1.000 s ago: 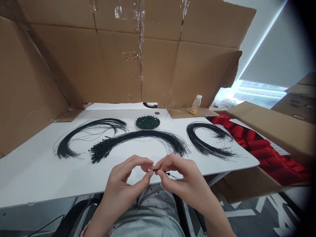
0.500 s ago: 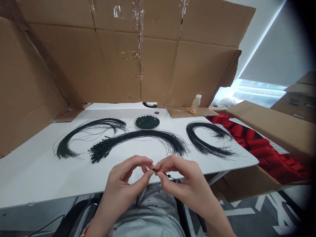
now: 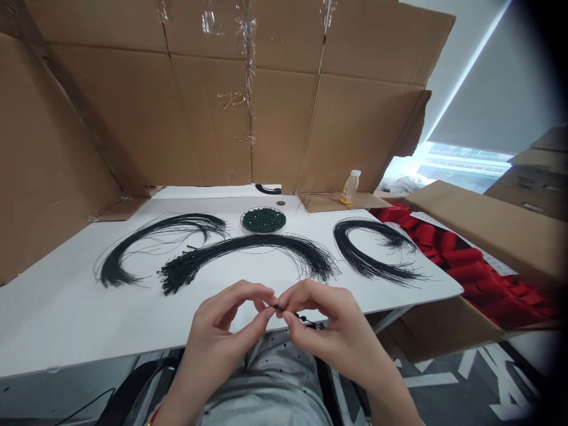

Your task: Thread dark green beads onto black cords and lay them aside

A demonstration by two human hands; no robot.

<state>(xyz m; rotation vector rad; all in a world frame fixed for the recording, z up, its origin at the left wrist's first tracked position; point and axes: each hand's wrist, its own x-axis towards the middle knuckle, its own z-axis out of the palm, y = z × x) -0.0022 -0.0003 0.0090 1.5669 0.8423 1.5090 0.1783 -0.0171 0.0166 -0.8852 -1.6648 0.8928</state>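
Just over the table's front edge, my left hand (image 3: 228, 325) and my right hand (image 3: 326, 322) meet fingertip to fingertip. Both pinch a thin black cord with small dark beads (image 3: 278, 308) on it. Its tail, with another small dark piece (image 3: 303, 319), runs out under my right hand. Beyond them lies a long bundle of black cords (image 3: 266, 240), with a cluster of dark pieces (image 3: 180, 271) at its left end. Behind it, a round dish (image 3: 242, 226) holds many small dark green beads (image 3: 265, 219).
Curved black cord bundles lie at left (image 3: 116, 260) and right (image 3: 350, 251) on the white table (image 3: 89, 331). Cardboard walls (image 3: 199, 118) rise behind. A small bottle (image 3: 350, 187) stands at the back right. Red rolls (image 3: 465, 260) fill a carton to the right.
My hands stay almost in place, still pinching the beaded cord; the fingers shift only slightly. The whole view has moved a little.
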